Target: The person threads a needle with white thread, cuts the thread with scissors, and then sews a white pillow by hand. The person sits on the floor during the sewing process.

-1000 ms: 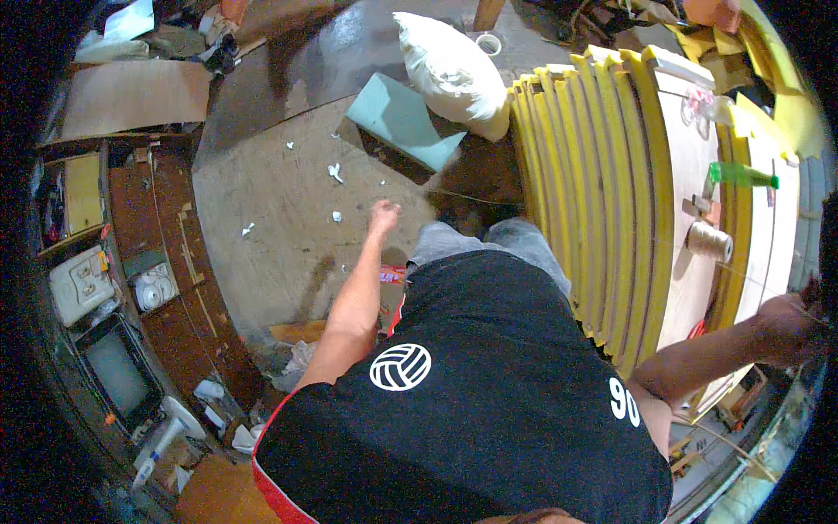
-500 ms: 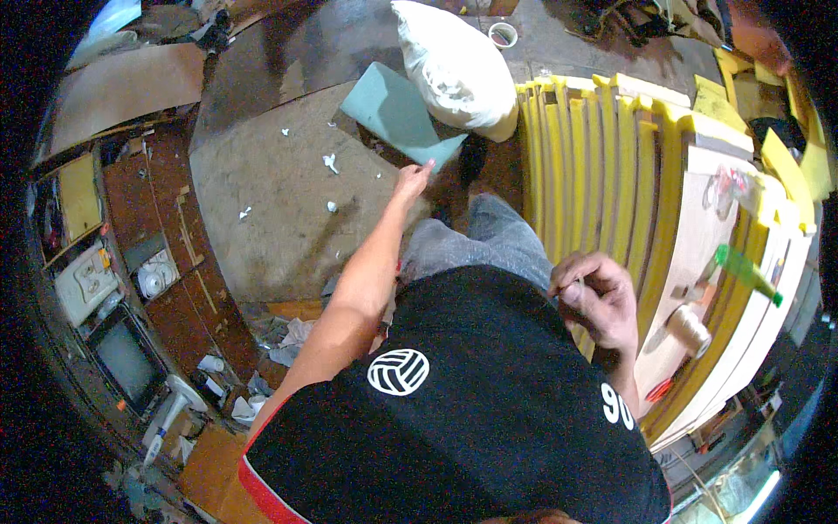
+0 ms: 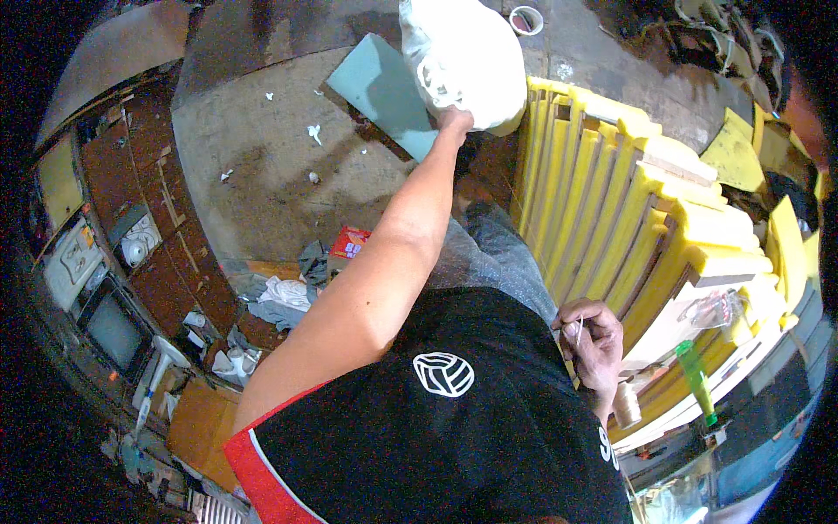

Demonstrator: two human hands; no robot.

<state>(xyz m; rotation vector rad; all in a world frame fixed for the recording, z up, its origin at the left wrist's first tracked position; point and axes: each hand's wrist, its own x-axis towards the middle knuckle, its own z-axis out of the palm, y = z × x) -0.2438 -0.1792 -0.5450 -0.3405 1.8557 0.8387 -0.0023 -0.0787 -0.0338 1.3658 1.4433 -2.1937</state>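
Note:
My left hand (image 3: 456,120) reaches forward, its fingers curled against the lower edge of a stuffed white bag (image 3: 489,65). Partly under that bag, a blue-green sheet (image 3: 374,83) lies on the floor. Close to my body, my right hand (image 3: 595,345) is closed in a pinch with a thin pale strand (image 3: 579,330) at its fingertips; whether a needle is there too, I cannot tell. A cone of beige thread (image 3: 626,405) stands just beside this hand, and a green bottle (image 3: 696,382) lies farther right.
Yellow foam-edged panels (image 3: 602,183) stand in a tight row on my right. A roll of tape (image 3: 525,20) lies on the floor beyond the bag. White scraps (image 3: 314,134) dot the brown floor sheet (image 3: 253,175). On my left are a wooden cabinet (image 3: 157,192) and a red packet (image 3: 351,242).
My left hand has left the corner of the blue-green sheet and moved forward and right to the white bag. My right hand keeps its pinch. The view has shifted.

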